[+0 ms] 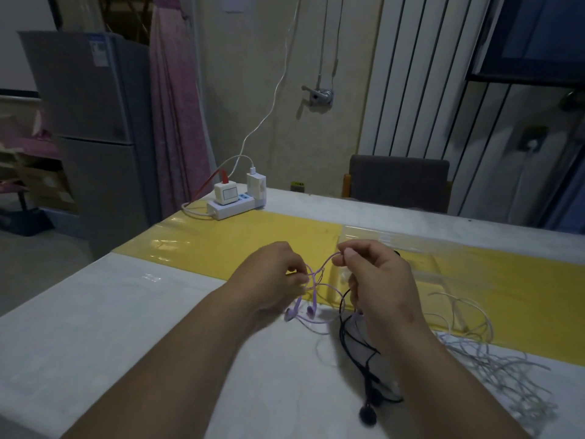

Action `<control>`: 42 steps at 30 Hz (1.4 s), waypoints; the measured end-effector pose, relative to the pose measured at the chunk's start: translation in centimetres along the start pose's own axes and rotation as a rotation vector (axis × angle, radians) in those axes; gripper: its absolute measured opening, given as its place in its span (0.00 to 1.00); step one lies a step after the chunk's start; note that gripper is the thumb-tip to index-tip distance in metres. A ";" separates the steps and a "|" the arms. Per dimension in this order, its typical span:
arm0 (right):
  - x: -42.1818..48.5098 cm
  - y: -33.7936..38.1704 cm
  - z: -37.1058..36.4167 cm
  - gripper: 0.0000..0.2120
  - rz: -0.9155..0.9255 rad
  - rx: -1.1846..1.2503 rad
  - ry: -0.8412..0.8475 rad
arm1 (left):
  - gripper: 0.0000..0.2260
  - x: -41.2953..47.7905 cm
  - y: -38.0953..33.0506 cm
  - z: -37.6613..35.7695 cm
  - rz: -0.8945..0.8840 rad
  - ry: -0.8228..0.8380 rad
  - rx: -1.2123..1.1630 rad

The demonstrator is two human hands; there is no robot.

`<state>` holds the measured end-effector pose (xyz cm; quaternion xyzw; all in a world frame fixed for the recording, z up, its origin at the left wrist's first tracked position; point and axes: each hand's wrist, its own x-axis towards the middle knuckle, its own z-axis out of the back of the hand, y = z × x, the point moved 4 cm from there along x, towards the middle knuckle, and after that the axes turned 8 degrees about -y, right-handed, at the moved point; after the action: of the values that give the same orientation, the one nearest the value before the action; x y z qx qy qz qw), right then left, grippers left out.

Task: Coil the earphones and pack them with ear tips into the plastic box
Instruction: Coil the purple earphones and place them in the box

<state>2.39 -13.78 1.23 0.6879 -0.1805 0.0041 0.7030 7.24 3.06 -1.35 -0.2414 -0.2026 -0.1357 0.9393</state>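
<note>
The earphones (pixel 311 301) hang over the middle of the worktop (pixel 126 327), with the left hand (pixel 272 280) at their 9 o'clock and the right hand (pixel 373 280) at their 3 o'clock. From there, a second pair of earphones (pixel 367 413) lies at 5 o'clock, partly under the right forearm, and a heap of cables (pixel 506 369) lies at 4 o'clock. A power strip (pixel 234 205) sits on the worktop's far left corner at 11 o'clock. Behind the worktop, a chair (pixel 399 179) stands at 1 o'clock and a fridge (pixel 91 122) at 10 o'clock.

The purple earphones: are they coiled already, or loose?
Loose: the purple earphones hang in open loops between the left hand and right hand, buds dangling.
</note>
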 end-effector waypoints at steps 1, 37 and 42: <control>0.0 0.0 0.1 0.07 0.008 -0.002 -0.027 | 0.04 0.1 0.0 0.0 0.021 -0.026 -0.014; -1.4 -0.6 -1.6 0.05 0.095 -0.568 0.143 | 0.04 0.5 -0.2 2.9 0.138 -0.313 -0.836; -1.6 -0.2 -1.6 0.04 0.080 -0.398 0.167 | 0.06 0.5 0.5 3.0 0.171 -0.378 -0.735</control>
<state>1.38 -11.82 0.65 0.5252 -0.1460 0.0534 0.8366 6.92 4.92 1.05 -0.5968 -0.2890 -0.0739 0.7449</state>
